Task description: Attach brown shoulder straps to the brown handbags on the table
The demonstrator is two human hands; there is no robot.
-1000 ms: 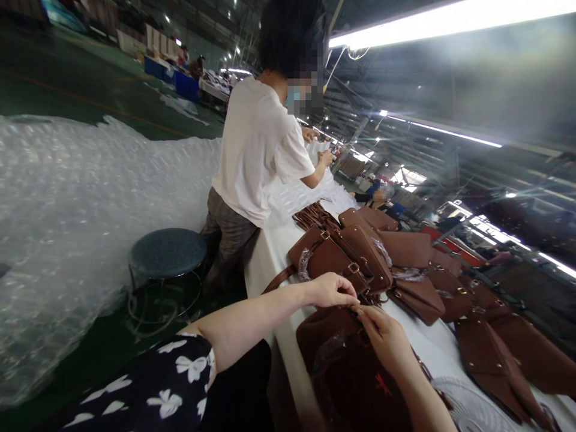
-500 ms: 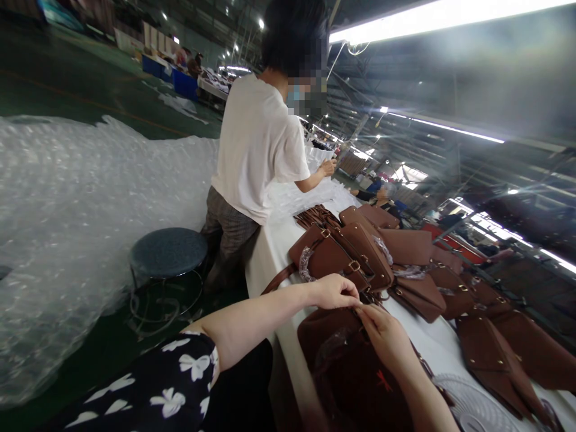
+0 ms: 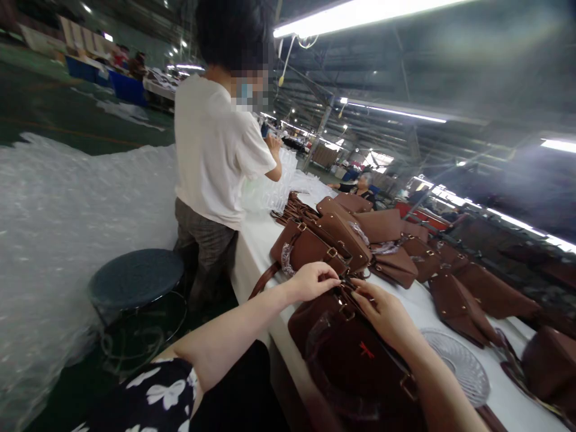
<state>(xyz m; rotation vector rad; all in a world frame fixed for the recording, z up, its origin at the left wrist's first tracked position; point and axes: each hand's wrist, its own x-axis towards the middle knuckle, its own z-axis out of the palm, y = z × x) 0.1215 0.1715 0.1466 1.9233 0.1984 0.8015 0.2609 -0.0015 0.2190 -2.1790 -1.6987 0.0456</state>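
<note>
A dark brown handbag [image 3: 355,366] lies on the white table [image 3: 258,249] right in front of me. My left hand [image 3: 312,281] and my right hand [image 3: 382,312] meet at its top edge, both pinching a strap with a brass buckle [image 3: 345,294]. Clear plastic film shows on the bag's front. Just beyond my hands lies a lighter brown handbag [image 3: 310,249] with a plastic-wrapped handle.
Several more brown bags [image 3: 391,240] cover the table to the right, and a white fan grille [image 3: 456,363] lies near my right forearm. A person in a white T-shirt [image 3: 213,150] stands at the table. A round dark stool [image 3: 135,279] and bubble wrap [image 3: 58,240] are on the left.
The view has swung to the right, so everything sits further left in the frame. My hands stay together on the strap at the bag's top. The standing person has raised a hand nearer the chest.
</note>
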